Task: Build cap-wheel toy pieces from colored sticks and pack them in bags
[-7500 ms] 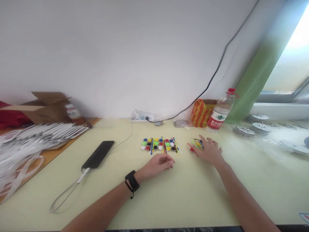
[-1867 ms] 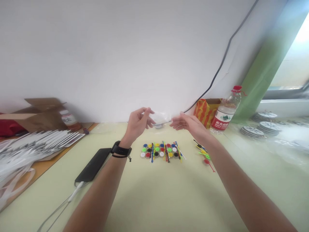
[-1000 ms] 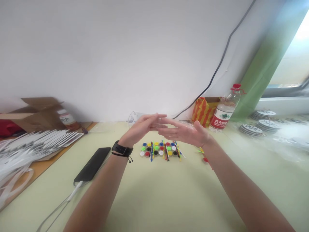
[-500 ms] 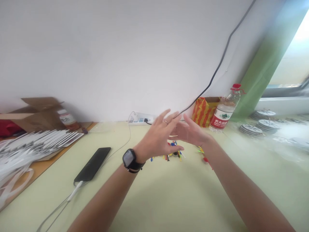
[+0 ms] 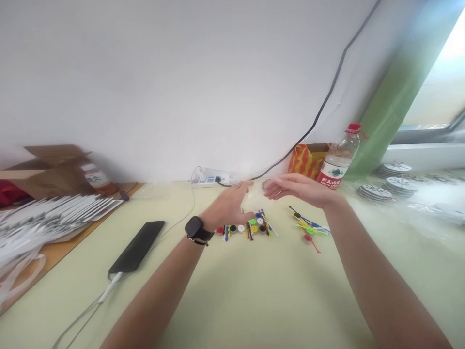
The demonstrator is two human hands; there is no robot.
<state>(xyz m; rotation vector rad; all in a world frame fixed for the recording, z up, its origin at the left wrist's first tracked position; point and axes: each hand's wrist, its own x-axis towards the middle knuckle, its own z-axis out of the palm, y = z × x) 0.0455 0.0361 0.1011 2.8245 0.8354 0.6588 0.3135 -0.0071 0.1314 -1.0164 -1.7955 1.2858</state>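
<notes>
My left hand (image 5: 228,207), with a black watch (image 5: 195,228) on its wrist, is stretched out with thumb and fingers apart. It holds nothing and hovers behind several small round discs (image 5: 240,229) in red, black, white, green, yellow and blue. Thin coloured arrow-shaped pieces (image 5: 268,225) lie in bunches among them. My right hand (image 5: 301,188) is raised to the right, palm down with fingers extended and nothing in it. Below it lie a looser bunch of coloured arrow pieces (image 5: 308,223) and a red disc (image 5: 307,238) beside a red arrow.
A black phone (image 5: 137,247) on a white cable lies left. A power strip (image 5: 210,178) sits against the wall. Behind my right hand stand a red-capped bottle (image 5: 333,167) and a striped bag (image 5: 303,161). Stacked discs (image 5: 375,193) lie right; white cards (image 5: 69,215) and a cardboard box (image 5: 58,169) lie left.
My hands have moved apart: the left went slightly left, the right moved right. The coloured discs and arrow pieces beneath them now show more fully.
</notes>
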